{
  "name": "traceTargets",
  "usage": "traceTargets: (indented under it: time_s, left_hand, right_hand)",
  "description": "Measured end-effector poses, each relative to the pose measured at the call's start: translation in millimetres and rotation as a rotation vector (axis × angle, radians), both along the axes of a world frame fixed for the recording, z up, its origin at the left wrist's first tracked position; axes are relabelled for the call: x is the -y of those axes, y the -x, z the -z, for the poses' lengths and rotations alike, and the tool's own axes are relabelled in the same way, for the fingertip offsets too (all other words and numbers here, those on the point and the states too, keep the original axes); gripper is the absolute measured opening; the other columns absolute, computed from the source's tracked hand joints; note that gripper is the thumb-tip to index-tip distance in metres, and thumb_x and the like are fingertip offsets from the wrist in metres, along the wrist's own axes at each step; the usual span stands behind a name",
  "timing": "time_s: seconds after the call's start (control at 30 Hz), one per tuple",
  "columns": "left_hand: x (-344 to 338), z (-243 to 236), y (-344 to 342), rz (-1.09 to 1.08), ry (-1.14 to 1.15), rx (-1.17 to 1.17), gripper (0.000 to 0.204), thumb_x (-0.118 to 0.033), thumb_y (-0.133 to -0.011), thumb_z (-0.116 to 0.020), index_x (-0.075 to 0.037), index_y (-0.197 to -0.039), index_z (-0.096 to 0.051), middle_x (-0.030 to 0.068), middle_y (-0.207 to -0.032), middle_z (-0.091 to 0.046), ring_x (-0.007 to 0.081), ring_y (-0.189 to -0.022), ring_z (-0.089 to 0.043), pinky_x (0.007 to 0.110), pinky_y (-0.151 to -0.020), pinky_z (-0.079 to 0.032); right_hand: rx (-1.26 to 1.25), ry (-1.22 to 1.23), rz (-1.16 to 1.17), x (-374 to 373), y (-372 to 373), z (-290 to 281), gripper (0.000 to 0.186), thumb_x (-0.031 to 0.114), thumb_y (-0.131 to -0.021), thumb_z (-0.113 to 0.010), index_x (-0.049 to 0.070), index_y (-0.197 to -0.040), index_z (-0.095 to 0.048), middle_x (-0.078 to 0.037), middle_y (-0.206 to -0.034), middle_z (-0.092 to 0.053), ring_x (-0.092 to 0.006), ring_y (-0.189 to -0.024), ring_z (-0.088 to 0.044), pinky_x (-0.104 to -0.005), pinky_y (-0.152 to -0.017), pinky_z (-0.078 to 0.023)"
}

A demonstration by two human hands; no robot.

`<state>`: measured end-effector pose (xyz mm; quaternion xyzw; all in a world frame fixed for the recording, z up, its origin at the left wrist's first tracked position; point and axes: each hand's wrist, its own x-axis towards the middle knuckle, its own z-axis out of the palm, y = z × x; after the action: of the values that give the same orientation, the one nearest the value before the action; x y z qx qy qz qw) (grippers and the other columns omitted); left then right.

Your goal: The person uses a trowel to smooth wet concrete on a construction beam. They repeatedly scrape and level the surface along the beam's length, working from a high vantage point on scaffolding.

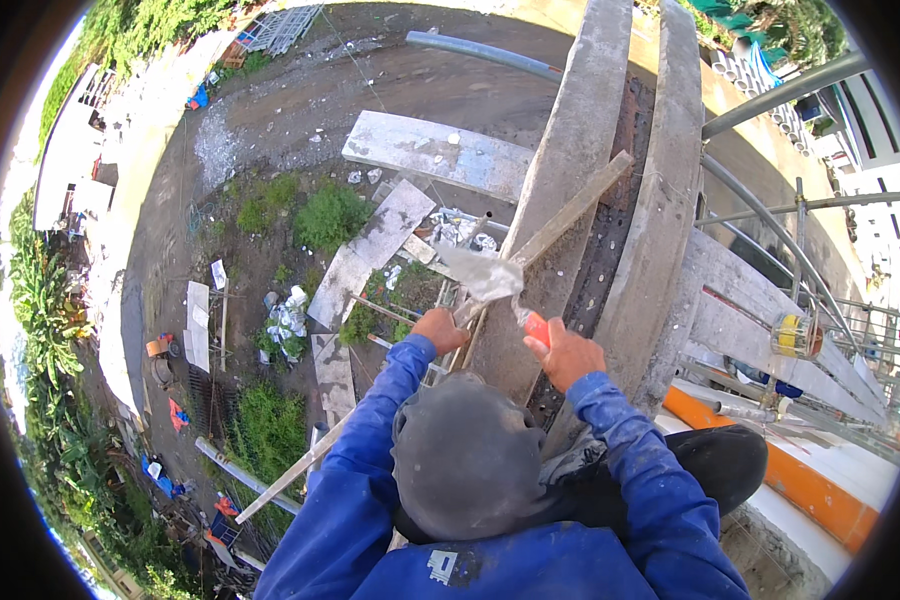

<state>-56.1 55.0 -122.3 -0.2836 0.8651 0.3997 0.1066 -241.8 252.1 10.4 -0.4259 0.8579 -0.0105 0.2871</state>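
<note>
Trowel [480, 272], mid-frame, has its orange handle [538, 328] gripped in the right hand [573, 357]; the left hand [441, 332] is closed, apparently on the lower end of a wooden strip [575, 210]. A loosened grip could drop either onto the ground [270, 130], frame left. Count: one trowel, one held strip, slanting over the left of two concrete ridges [595, 90].

From my distant seat I am seeing the person wearing a strong blue top [540, 568]. Its left sleeve [345, 480] is running long and creased to the bare left hand [438, 330]. The right sleeve [645, 480] is likewise reaching the bare right hand [570, 358], and is showing pale, dusty specks. A small, blocky white mark [442, 567] is standing out on the blue cloth. A dark grey, rounded covering [470, 460] is showing faded patches, and black legwear [720, 463] is appearing smooth.
</note>
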Motion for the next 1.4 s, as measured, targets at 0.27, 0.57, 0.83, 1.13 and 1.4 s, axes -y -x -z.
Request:
traceTargets:
  time_s: [0.27,0.57,0.83,1.13,1.4]
  left_hand:
    - [1.5,-31.2,5.5,-0.088,-0.096,0.327,0.052,-0.042,-0.074,-0.067,0.006,-0.096,-0.071,0.0333,-0.09,-0.067,0.0449,-0.089,-0.068,0.048,-0.084,-0.054]
    - [2.5,-25.5,17.4,-0.112,-0.129,0.246,0.055,-0.041,-0.071,-0.069,0.013,-0.083,-0.068,0.0358,-0.085,-0.066,0.0451,-0.084,-0.069,0.048,-0.079,-0.055]
    - [6.6,-13.4,-9.0,-0.027,-0.087,0.33,0.054,-0.039,-0.071,-0.067,0.012,-0.087,-0.068,0.0347,-0.083,-0.066,0.0448,-0.082,-0.069,0.047,-0.079,-0.054]
    - [0.9,-4.6,-28.2,-0.082,-0.045,0.151,0.049,-0.034,-0.071,-0.064,0.009,-0.094,-0.07,0.0347,-0.091,-0.067,0.0455,-0.089,-0.068,0.049,-0.086,-0.054]
    - [6.3,-24.3,-20.2,-0.058,-0.098,0.346,0.059,-0.044,-0.071,-0.068,0.012,-0.091,-0.069,0.0342,-0.085,-0.066,0.0444,-0.084,-0.069,0.047,-0.08,-0.054]
  right_hand:
    - [-0.008,0.031,0.127,6.8,7.1,-16.3,0.055,0.062,-0.097,-0.047,0.007,-0.105,-0.049,-0.023,-0.082,-0.07,-0.0432,-0.079,-0.069,-0.055,-0.067,-0.052]
    - [-0.255,0.146,0.368,26.5,162.9,5.5,0.057,0.061,-0.097,-0.046,0.005,-0.106,-0.052,-0.028,-0.09,-0.07,-0.0467,-0.086,-0.067,-0.0552,-0.075,-0.052]
    - [0.134,-0.01,0.178,-6.1,-5.7,-45.0,0.059,0.065,-0.096,-0.045,0.007,-0.109,-0.051,-0.025,-0.083,-0.069,-0.0458,-0.08,-0.068,-0.0556,-0.071,-0.052]
    - [0.182,0.282,-0.024,10.9,-23.4,-60.8,0.055,0.061,-0.097,-0.046,0.008,-0.107,-0.052,-0.021,-0.084,-0.07,-0.0418,-0.074,-0.068,-0.0511,-0.065,-0.053]
    - [0.165,0.158,0.084,13.1,2.7,-38.8,0.055,0.061,-0.097,-0.046,0.006,-0.103,-0.05,-0.022,-0.076,-0.069,-0.0417,-0.072,-0.068,-0.0517,-0.064,-0.052]
